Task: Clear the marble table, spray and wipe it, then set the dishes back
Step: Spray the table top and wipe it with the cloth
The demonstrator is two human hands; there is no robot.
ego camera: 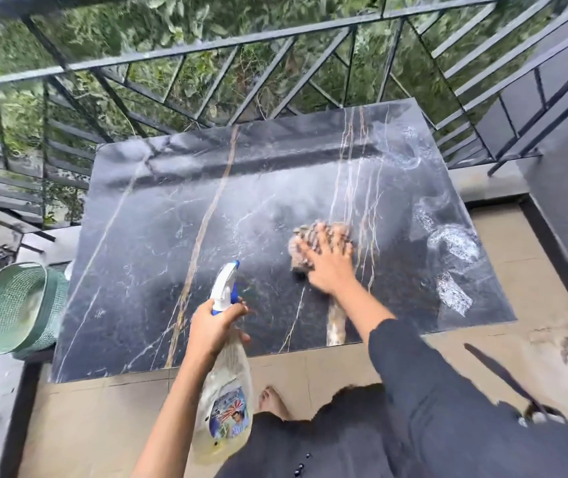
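Right hand [327, 263] is pressing flat, fingers [313, 251] splayed open over the cloth [320, 232], which is sitting under them toward 3 o'clock on the wet marble table [179, 219]. Left hand [215, 326] is gripping the spray bottle [224, 374] at 6 o'clock.

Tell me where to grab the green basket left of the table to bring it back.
Take the basket by its upper rim, coming from above. It lies tilted with its open mouth facing up and to the left, so the rim is the exposed edge; its mesh wall lies close against the table edge, leaving little room there. No handle shows.
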